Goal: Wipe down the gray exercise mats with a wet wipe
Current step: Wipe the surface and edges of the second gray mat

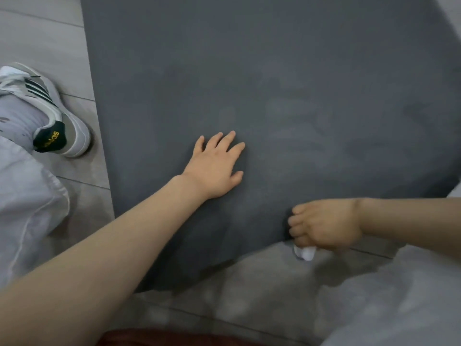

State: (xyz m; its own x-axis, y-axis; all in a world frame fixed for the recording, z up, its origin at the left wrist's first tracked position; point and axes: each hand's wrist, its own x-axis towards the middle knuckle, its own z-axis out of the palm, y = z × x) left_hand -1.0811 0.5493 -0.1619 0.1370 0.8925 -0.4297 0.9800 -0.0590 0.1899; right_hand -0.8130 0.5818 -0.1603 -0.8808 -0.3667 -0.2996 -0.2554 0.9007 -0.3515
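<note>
We see the gray exercise mat (287, 83) filling most of the frame, from the top edge down to the lower centre, lying on a gray plank floor (45, 33). Faint lighter smears show on its surface at centre right. Floor is visible along the left side and across the bottom of the frame.

At left, a leg in light trousers (25, 208) and a gray-white sneaker (50, 108) with dark stripes, standing on the floor just beside the mat's left edge.

Our left hand (217, 166) sits at centre frame, palm down on the mat, fingers (229, 138) straight and spread, holding nothing; the forearm runs in from the lower left.

Our right hand (326, 226) is at lower right, at the mat's near edge, fingers curled into a fist clenched on a white wet wipe (305, 253). Only a small crumpled bit of the wipe shows below the fist, over the floor right at the mat's edge. Whether the wipe touches the mat we cannot tell; this hand is blurred.
</note>
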